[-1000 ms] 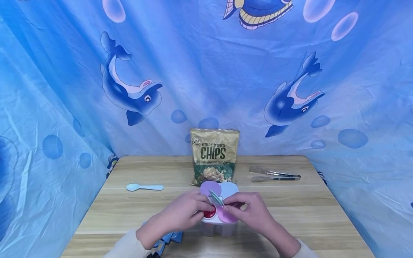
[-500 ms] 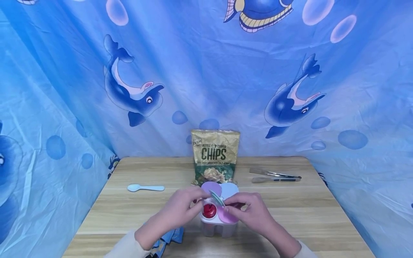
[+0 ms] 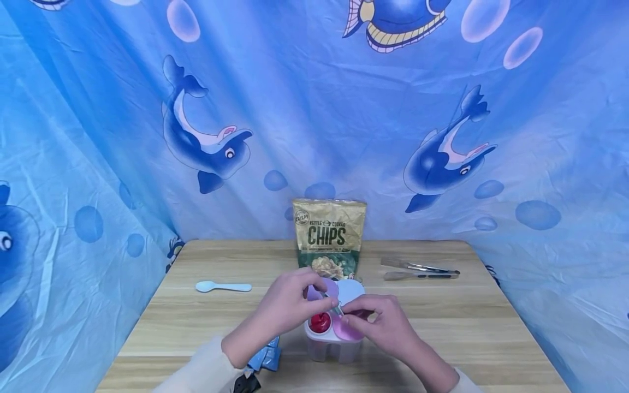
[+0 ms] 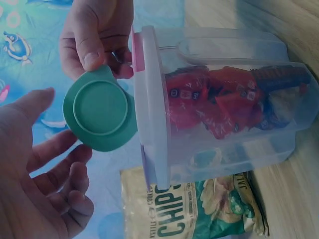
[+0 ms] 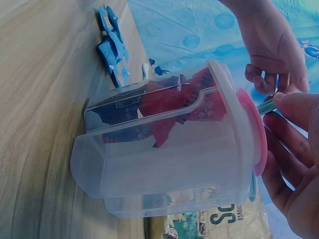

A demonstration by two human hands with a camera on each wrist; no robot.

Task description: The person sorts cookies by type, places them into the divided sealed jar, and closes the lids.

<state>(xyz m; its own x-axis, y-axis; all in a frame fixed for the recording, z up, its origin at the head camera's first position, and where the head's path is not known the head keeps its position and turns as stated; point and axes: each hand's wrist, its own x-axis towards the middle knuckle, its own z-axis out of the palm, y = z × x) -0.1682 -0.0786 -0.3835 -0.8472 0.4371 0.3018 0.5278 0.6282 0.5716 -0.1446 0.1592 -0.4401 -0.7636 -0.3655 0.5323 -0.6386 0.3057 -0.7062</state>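
A clear plastic container [image 3: 329, 349] with several round flip lids stands upright at the table's front middle. Red packets [image 4: 214, 99] fill one compartment, whose green lid [image 4: 102, 107] is raised. My right hand [image 3: 380, 319] pinches that lid's edge between thumb and finger. My left hand [image 3: 285, 303] is on the lid's other side; in the left wrist view its fingertips reach the lid's rim while the thumb stands apart from it. The pink lid [image 3: 346, 330], purple lid [image 3: 330, 287] and pale blue lid [image 3: 350, 290] lie down over the other compartments.
Behind the container stands a bag of chips [image 3: 329, 234]. A pale spoon [image 3: 223, 286] lies at the left, metal tongs [image 3: 420, 271] at the right. Blue packets [image 3: 265, 357] lie by the left forearm, partly hidden. A blue printed curtain [image 3: 314, 109] surrounds the table.
My left hand has shifted up and away from the compartment's opening to beside the raised green lid, leaving the red packets in view. My right hand keeps its pinch on the lid.
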